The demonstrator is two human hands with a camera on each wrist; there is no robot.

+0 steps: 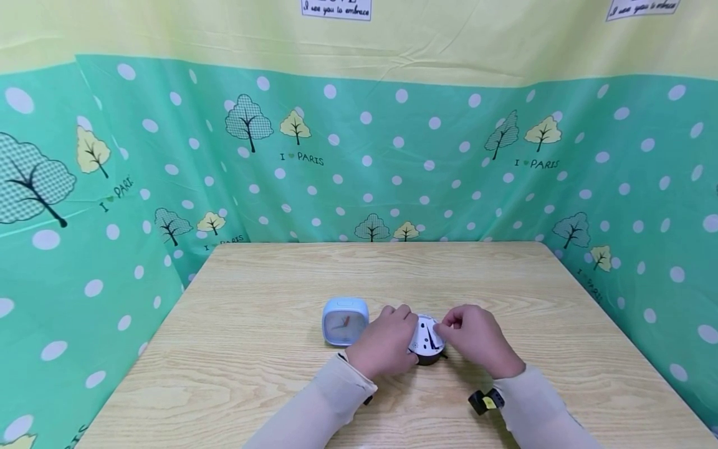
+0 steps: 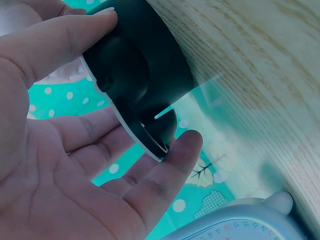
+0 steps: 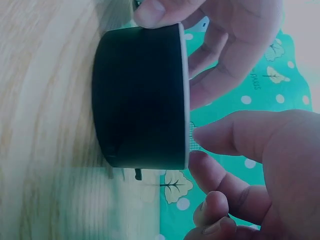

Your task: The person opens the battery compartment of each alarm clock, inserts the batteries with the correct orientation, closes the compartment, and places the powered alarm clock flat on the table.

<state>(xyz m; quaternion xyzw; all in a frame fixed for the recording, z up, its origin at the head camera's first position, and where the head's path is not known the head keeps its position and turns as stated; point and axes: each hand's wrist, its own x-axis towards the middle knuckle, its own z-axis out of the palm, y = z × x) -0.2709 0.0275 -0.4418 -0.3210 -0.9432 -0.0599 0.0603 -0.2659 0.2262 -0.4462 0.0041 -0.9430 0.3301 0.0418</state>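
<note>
A round, drum-shaped object point(image 1: 429, 360) with a dark body and a white top marked with black spots and slots rests on the table; its exact kind is unclear. My left hand point(image 1: 387, 343) grips it from the left. In the left wrist view the left thumb point(image 2: 75, 37) presses the dark side wall, while a fingertip touches the far rim. My right hand point(image 1: 479, 337) is at the right edge of the white top. Its thumb and a bent finger come close together at the pale rim point(image 3: 185, 100); whether they pinch something small is hidden.
A light blue square alarm clock point(image 1: 345, 322) stands just left of my left hand. The wooden table point(image 1: 252, 324) extends around both hands. Behind it and at both sides hangs a green and yellow patterned curtain point(image 1: 392, 168).
</note>
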